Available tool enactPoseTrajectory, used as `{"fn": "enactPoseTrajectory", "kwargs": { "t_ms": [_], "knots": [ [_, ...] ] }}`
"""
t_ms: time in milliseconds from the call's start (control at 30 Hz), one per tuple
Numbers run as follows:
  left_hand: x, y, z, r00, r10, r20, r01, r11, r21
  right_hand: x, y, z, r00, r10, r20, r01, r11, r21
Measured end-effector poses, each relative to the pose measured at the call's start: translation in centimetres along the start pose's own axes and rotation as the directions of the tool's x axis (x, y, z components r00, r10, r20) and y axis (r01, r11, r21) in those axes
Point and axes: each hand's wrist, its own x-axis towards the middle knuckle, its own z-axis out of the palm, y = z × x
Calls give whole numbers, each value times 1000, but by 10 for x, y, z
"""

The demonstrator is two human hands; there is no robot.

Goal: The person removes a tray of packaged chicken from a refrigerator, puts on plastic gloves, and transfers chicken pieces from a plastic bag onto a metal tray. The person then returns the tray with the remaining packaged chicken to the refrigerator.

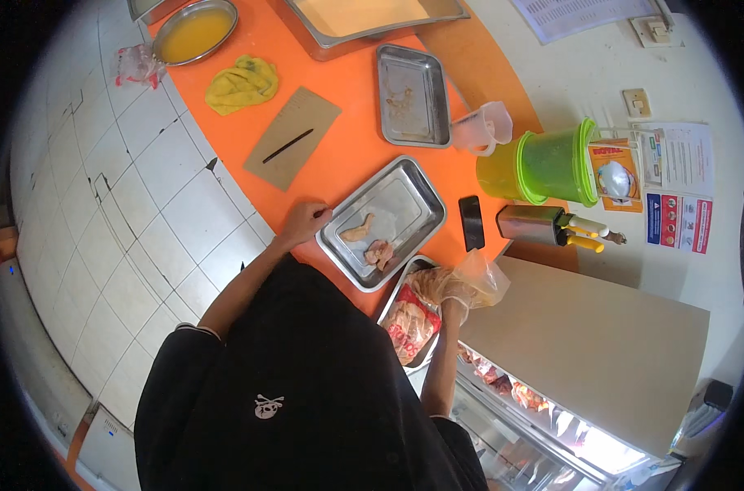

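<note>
A rectangular stainless-steel tray [418, 184] lies tilted across the orange table before me. Two pieces of raw meat, likely chicken, rest in it: a long pale one [358, 228] and a pinker one [379, 254]. My left hand [306, 222] grips the tray's left rim with curled fingers. A second metal tray [430, 355] sits to the lower right, holding a red-printed plastic bag of raw meat [408, 325]. Over this tray's far end, my right hand [453, 302] is inside a clear plastic bag [479, 279]; its fingers are hidden by plastic and contents.
Beyond are brown cardboard [293, 138] with a dark stick [288, 146], a yellow cloth [242, 86], a stained tray [413, 95] and a bowl of yellow liquid [197, 34]. To the right stand a phone [471, 222], a knife block [528, 224], green buckets [556, 162] and a lit display case [592, 344].
</note>
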Motion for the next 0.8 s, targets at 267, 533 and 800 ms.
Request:
{"fn": "enactPoseTrajectory", "kwargs": {
  "t_ms": [267, 533, 800],
  "knots": [
    [3, -8, 3, 997, -8, 73, 11, 999, -35, -18, -2, -77, 922, 135, -364, 83, 846, 526],
    [5, 1, 0, 997, -16, 73, 13, 999, 42, -77, 10, -112, 948, 317, -9, 76, -200, 977],
    [4, -8, 7, 998, 7, 62, -9, 1000, 26, -77, -7, -116, 819, 573, -33, -13, 76, 997]
  ]
}}
